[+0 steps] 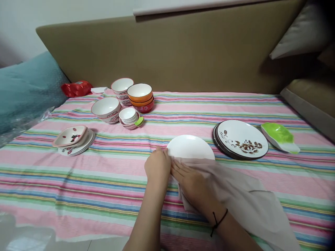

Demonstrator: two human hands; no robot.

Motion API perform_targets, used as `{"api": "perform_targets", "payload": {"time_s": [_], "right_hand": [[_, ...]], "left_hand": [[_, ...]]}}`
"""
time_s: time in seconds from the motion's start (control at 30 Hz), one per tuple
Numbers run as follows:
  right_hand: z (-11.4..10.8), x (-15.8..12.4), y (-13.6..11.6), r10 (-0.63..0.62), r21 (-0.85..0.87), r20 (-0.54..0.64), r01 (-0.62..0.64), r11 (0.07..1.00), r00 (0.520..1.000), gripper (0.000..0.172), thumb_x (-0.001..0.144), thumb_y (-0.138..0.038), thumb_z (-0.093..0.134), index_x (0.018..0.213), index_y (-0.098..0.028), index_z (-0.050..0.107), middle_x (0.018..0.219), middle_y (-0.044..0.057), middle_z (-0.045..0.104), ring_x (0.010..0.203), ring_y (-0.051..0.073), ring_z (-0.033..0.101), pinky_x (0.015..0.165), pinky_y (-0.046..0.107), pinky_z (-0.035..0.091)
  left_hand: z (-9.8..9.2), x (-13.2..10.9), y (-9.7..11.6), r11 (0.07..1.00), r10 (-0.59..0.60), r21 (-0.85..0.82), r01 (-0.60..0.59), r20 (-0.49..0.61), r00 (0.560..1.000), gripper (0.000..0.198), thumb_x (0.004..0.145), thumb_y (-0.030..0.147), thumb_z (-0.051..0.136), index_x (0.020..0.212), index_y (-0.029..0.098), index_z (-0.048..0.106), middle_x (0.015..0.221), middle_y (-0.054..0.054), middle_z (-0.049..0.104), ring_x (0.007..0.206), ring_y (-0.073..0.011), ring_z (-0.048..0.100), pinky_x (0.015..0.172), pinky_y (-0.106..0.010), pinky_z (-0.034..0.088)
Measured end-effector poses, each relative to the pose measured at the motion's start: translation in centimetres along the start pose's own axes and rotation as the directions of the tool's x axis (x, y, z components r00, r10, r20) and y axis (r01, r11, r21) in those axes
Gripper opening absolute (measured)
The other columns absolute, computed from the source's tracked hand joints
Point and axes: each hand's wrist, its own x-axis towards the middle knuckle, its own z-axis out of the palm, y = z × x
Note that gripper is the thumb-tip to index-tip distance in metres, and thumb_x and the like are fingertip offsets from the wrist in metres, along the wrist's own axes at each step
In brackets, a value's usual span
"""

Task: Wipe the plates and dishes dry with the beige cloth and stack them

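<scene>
A plain white plate [190,146] lies on the striped cloth near the middle. Its near part is covered by a pale pinkish cloth [243,198] that trails off to the right. My left hand [157,167] is closed, gripping the plate's left rim where the cloth meets it. My right hand [192,184] lies flat with fingers stretched out, pressing the cloth onto the plate. A black band is on that wrist.
A stack of flower-patterned plates [242,143] and a green leaf-shaped dish [280,136] lie to the right. At the left stand orange bowls [140,96], white bowls [106,108], small saucers [128,118] and patterned dishes [73,139]. A tan sofa back [183,52] rises behind.
</scene>
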Motion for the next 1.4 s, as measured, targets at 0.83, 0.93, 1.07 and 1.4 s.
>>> {"api": "perform_targets", "payload": {"time_s": [0.83,0.93,1.07,1.4], "right_hand": [[-3.6,-1.6,2.2,0.042,0.195,0.239,-0.090,0.977,0.970,0.074,0.067,0.004,0.038,0.137,-0.017,0.047,0.143,0.002,0.045,0.133,0.015,0.040,0.109,0.033,0.038],[-4.7,-2.3,3.3,0.150,0.253,0.226,-0.207,0.945,0.962,0.056,0.078,-0.001,0.043,0.123,-0.028,0.061,0.128,-0.002,0.060,0.121,0.016,0.054,0.101,0.035,0.046],[-4.2,-2.3,3.5,0.294,0.106,0.157,-0.312,0.944,0.943,0.049,0.090,-0.028,0.051,0.138,-0.024,0.046,0.141,0.006,0.048,0.133,0.025,0.041,0.105,0.049,0.039],[-3.0,-1.4,-0.1,0.147,0.106,0.307,-0.188,0.976,0.940,0.061,0.087,-0.015,0.042,0.147,-0.018,0.031,0.152,0.004,0.029,0.141,0.019,0.025,0.114,0.041,0.030]], "left_hand": [[0.3,0.0,-0.1,0.996,0.039,-0.088,-0.032,0.088,0.995,0.028,0.091,0.020,0.041,0.113,0.010,0.056,0.110,-0.018,0.066,0.100,-0.0298,0.063,0.073,-0.034,0.045],[0.8,0.2,-0.2,0.990,0.102,-0.107,-0.093,0.083,0.991,0.033,0.088,0.013,0.044,0.120,0.010,0.050,0.109,-0.017,0.066,0.100,-0.0282,0.063,0.072,-0.032,0.044],[1.2,0.0,-0.7,0.979,0.164,-0.145,-0.141,0.155,0.974,0.054,0.079,0.008,0.056,0.130,0.012,0.038,0.098,-0.013,0.070,0.092,-0.0258,0.066,0.068,-0.030,0.045],[1.2,0.2,0.0,0.986,0.074,-0.154,-0.057,0.104,0.992,0.029,0.091,0.020,0.043,0.118,0.010,0.048,0.115,-0.019,0.063,0.106,-0.0289,0.061,0.079,-0.033,0.045]]}}
